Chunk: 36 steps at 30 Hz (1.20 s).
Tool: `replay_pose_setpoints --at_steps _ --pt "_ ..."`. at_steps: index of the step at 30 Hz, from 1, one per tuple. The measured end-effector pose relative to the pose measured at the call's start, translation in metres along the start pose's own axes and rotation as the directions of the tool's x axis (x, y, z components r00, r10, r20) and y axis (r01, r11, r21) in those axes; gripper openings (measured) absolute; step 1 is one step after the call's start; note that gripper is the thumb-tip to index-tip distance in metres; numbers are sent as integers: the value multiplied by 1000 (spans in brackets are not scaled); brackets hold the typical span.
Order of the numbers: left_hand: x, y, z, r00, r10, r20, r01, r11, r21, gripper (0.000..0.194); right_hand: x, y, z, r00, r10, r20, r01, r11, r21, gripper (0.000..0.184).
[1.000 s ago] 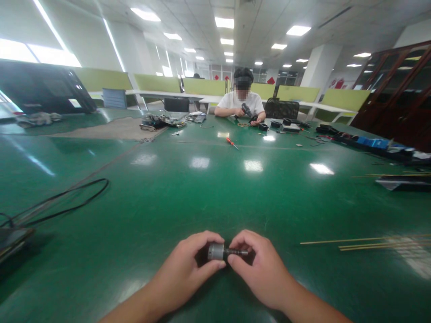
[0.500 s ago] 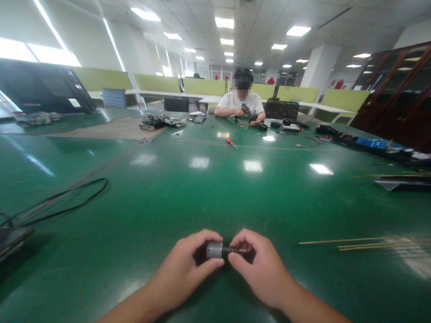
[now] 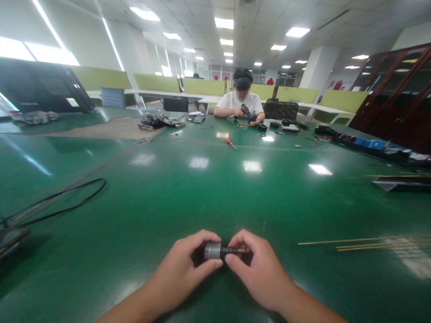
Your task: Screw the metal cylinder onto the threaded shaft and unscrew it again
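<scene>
A small silver motor (image 3: 213, 250) lies sideways low in the head view, its dark ridged shaft (image 3: 235, 250) pointing right. My left hand (image 3: 190, 262) is closed around the motor's body, thumb on the near side and fingers on the far side. On the shaft side, my right hand (image 3: 257, 260) pinches with its thumb and fingertips, which partly cover the shaft. Both hands are close together just above the green table (image 3: 161, 197). Whether the motor touches the tabletop, I cannot tell.
Several thin sticks (image 3: 370, 246) lie to the right. A black cable (image 3: 84, 197) loops at the left. An orange-handled screwdriver (image 3: 230, 142) lies farther off. Across the table a person (image 3: 239, 101) holds a power tool (image 3: 245, 110) among black parts.
The right thumb has slid slightly left along the shaft toward the motor body. Otherwise the hands and the motor look the same; the view has shifted a touch.
</scene>
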State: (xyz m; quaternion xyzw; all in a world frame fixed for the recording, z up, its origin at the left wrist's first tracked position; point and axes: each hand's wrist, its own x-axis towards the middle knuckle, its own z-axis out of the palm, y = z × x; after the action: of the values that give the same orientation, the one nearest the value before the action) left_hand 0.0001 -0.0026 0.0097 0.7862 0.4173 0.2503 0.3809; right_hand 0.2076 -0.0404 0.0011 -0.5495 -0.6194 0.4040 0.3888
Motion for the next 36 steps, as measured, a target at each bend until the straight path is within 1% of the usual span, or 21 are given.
replay_pose_setpoints --at_steps 6,13,22,36 --pt "1 4 0 1000 -5 -6 5 1000 -10 17 0 0 0 1000 4 7 -4 1000 1 5" --pt "1 1 1 1000 7 -22 -7 1000 -11 18 0 5 1 1000 0 14 0 1000 27 5" --pt "1 2 -1 1000 11 -17 -11 1000 0 20 2 3 0 1000 6 18 -7 1000 29 3" --pt "1 1 -3 999 11 -49 -12 1000 -20 21 1 -1 -2 1000 4 18 -5 999 44 2"
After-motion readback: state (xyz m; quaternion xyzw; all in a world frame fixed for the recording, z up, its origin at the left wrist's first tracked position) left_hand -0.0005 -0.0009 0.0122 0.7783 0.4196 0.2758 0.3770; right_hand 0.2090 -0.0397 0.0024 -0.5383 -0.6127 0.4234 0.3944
